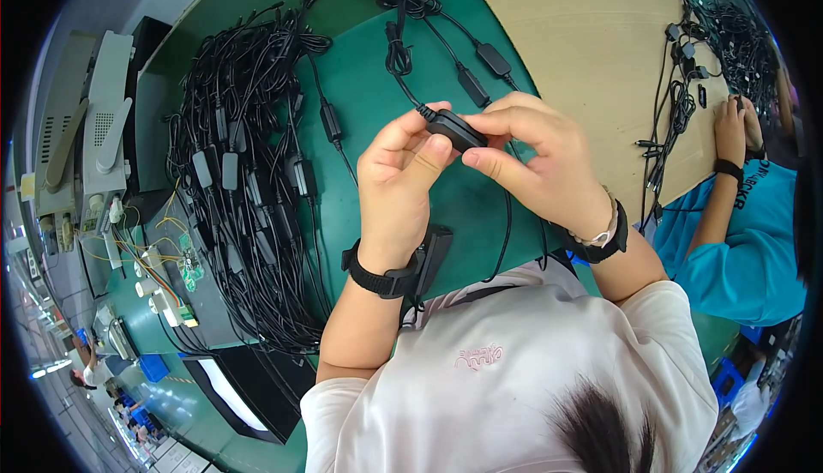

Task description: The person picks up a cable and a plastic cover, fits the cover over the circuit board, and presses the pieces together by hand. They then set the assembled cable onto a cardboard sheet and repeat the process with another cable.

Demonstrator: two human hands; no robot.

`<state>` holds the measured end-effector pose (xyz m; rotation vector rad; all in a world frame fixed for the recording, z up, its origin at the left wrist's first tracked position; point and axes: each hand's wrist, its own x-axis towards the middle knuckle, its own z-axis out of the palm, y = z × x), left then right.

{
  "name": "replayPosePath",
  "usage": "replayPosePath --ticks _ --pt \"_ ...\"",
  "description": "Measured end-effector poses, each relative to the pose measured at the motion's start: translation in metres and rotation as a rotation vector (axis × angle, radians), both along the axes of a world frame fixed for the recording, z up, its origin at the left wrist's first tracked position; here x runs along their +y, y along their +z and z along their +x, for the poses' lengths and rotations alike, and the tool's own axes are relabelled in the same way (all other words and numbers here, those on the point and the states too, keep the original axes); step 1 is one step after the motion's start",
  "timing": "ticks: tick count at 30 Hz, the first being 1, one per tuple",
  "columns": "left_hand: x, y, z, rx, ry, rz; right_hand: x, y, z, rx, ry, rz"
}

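Observation:
Between my two hands I hold a small black plastic box on a cable (456,131), raised over the green mat. My left hand (403,160) pinches its left end between thumb and fingers, near the cable's ribbed sleeve. The thumb and forefinger of my right hand (536,151) close on its right end. From the box one cable runs up to a tied coil (398,54), and another hangs down toward my lap. Two more black boxes on cables, an upper one (493,60) and a lower one (472,85), lie just beyond my hands.
A large heap of black cables with inline boxes (249,156) covers the left of the green mat (369,70). Cardboard (583,53) lies at the right, with loose cables (677,113). A co-worker in a blue shirt (746,241) works there. Circuit boards and wires (184,267) lie far left.

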<state>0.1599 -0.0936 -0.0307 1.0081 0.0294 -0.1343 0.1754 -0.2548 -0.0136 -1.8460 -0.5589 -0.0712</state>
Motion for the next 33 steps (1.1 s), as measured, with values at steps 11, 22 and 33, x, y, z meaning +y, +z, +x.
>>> replayPosePath --ticks 11,22,33 --pt "-0.008 -0.003 -0.006 -0.260 0.092 0.243 0.002 0.002 -0.003 -0.222 -0.084 -0.076" --pt "-0.007 -0.004 -0.001 0.180 -0.092 -0.044 -0.006 0.005 -0.005 0.453 -0.006 -0.019" --pt "-0.007 -0.001 -0.003 0.185 -0.102 0.006 -0.008 0.018 -0.002 0.502 0.038 -0.121"
